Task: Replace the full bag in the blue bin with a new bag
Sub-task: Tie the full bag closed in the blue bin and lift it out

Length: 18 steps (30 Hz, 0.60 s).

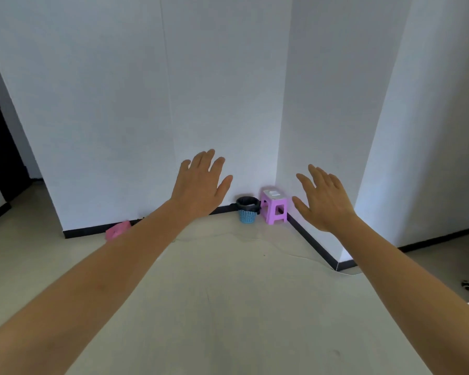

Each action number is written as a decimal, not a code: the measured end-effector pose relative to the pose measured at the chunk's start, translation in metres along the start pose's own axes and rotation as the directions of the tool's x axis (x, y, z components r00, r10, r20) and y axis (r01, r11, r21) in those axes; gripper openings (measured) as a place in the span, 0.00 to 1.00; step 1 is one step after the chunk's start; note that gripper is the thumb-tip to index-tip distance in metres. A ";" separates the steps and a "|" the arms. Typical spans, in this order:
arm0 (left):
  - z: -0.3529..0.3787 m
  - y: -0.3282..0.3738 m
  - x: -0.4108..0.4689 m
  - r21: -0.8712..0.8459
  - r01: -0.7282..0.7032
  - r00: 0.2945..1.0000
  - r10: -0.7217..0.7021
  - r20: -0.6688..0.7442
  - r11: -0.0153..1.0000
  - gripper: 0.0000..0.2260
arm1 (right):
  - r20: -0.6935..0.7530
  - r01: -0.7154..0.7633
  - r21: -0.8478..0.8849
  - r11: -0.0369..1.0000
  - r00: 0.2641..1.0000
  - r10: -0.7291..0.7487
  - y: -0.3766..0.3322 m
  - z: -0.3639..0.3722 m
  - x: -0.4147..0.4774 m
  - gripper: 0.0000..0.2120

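Left hand (201, 188) and right hand (326, 202) reach out, fingers spread, holding nothing. Far in the corner, the blue bin (247, 212) sits just left of a purple stool (274, 205), black bag (247, 203) in place; nothing looks started.

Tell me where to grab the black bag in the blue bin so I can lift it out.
Probably best to take the black bag by its collar, the part folded over the rim of the blue bin, coming from above on the front and left. The bin stands upright, mouth up; the purple stool stands close on its right and the wall is behind it.
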<state>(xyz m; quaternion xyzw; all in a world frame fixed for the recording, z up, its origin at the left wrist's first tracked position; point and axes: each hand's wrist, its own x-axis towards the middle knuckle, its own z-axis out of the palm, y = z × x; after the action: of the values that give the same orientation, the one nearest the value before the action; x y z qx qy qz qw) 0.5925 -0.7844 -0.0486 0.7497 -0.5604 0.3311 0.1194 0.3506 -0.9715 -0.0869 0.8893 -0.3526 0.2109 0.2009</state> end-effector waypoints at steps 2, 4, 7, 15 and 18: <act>0.056 -0.002 0.040 0.001 -0.020 1.000 0.020 0.012 1.000 0.26 | 0.026 -0.024 0.004 1.000 0.999 0.024 0.017 0.045 0.042 0.31; 0.108 -0.005 0.087 0.026 -0.046 0.998 0.044 0.041 0.999 0.26 | 0.038 -0.041 0.020 0.999 0.998 0.040 0.037 0.089 0.085 0.32; 0.169 -0.018 0.167 0.042 -0.043 0.995 0.039 0.095 0.998 0.26 | 0.067 -0.023 0.026 0.999 0.998 0.021 0.069 0.146 0.164 0.32; 0.307 -0.087 0.330 0.026 0.024 0.995 -0.026 0.097 0.999 0.25 | 0.112 -0.039 0.129 0.991 0.993 0.024 0.098 0.270 0.385 0.29; 0.380 -0.118 0.373 0.014 0.060 0.991 -0.061 0.120 0.998 0.25 | 0.119 0.040 0.119 0.992 0.991 -0.054 0.092 0.336 0.451 0.29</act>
<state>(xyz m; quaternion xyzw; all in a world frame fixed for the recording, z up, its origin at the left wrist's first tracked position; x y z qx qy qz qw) 0.8960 -1.2372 -0.0769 0.7855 -0.5419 0.2845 0.0914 0.6622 -1.4472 -0.1136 0.9188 -0.3302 0.1716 0.1320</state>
